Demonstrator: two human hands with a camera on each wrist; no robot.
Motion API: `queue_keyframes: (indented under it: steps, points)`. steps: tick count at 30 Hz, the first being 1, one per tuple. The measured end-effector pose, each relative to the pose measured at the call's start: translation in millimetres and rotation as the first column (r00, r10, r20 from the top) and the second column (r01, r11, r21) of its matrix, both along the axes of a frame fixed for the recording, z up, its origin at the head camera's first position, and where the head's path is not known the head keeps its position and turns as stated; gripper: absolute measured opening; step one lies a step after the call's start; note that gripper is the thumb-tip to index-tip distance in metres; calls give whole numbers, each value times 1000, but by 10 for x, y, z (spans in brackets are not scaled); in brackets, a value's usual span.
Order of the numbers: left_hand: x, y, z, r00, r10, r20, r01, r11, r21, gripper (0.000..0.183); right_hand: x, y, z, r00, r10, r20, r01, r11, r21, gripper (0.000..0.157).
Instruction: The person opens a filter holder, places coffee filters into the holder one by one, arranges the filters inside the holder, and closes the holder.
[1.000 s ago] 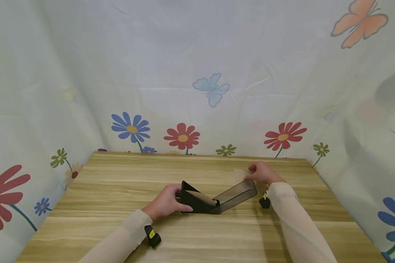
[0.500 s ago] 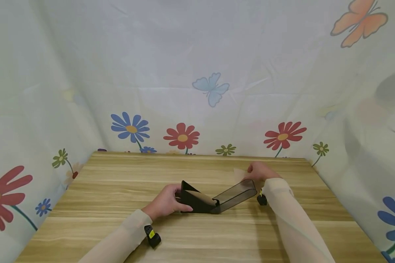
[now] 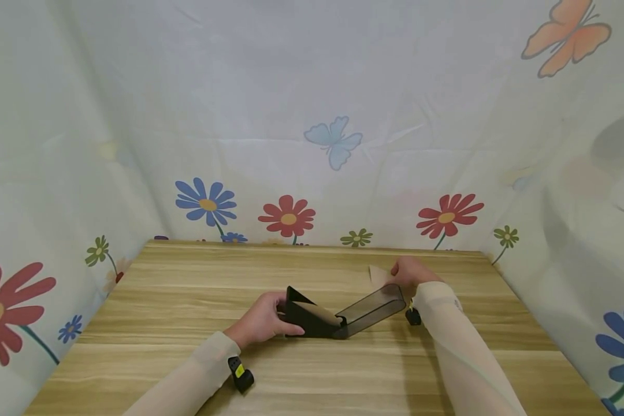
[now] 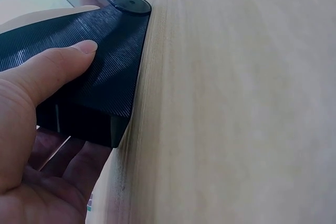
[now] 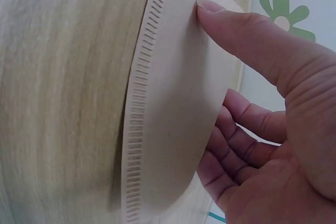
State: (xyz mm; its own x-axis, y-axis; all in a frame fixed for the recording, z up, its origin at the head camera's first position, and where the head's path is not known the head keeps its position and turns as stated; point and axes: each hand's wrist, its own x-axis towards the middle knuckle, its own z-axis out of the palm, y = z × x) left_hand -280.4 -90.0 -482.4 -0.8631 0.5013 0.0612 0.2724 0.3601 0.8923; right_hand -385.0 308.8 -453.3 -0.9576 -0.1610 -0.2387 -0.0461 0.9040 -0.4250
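Note:
My left hand (image 3: pixel 262 319) grips the closed end of a black ribbed filter holder (image 3: pixel 312 326) on the table, thumb on the near side and fingers behind. Its smoky see-through lid (image 3: pixel 371 311) is swung back, slanting up to the right from the hinge. Tan paper coffee filters (image 3: pixel 314 312) lie inside the holder. Beyond the lid, my right hand (image 3: pixel 413 273) pinches a tan paper coffee filter (image 5: pixel 168 108) with a crimped seam along one edge. The right wrist view shows the thumb on its face and the fingers behind it, close over the wood.
The wood-grain table (image 3: pixel 291 375) is enclosed by a pale curtain (image 3: pixel 239 104) printed with flowers and butterflies. A black wrist device (image 3: pixel 241 375) sits by the left sleeve, another (image 3: pixel 413 315) by the right sleeve near the raised lid.
My right wrist and sleeve have shifted slightly left, and the pinched filter shows a little more plainly, its angle altered. The left hand and the holder stay where they were.

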Motion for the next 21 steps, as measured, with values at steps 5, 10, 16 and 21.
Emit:
queue_keyframes:
  steps: [5, 10, 16, 21]
  points:
    - [4, -1, -8, 1000, 1, 12, -1, 1000, 10, 37, -44, 36, -61, 1000, -3, 14, 3, 1000, -15, 55]
    - [16, 0, -2, 1000, -2, 22, 2, 1000, 22, 38, -106, 71, -141, 1000, -5, -2, 5, 1000, -2, 52]
    - [23, 0, 9, 999, -6, 33, 5, 1000, 27, 38, -21, 1, -41, 999, -37, -2, 37, 999, 5, 37]
    - [23, 0, 16, 999, 3, 33, -3, 1000, 18, 39, 115, -79, 94, 997, -70, 11, 70, 997, -27, 39]
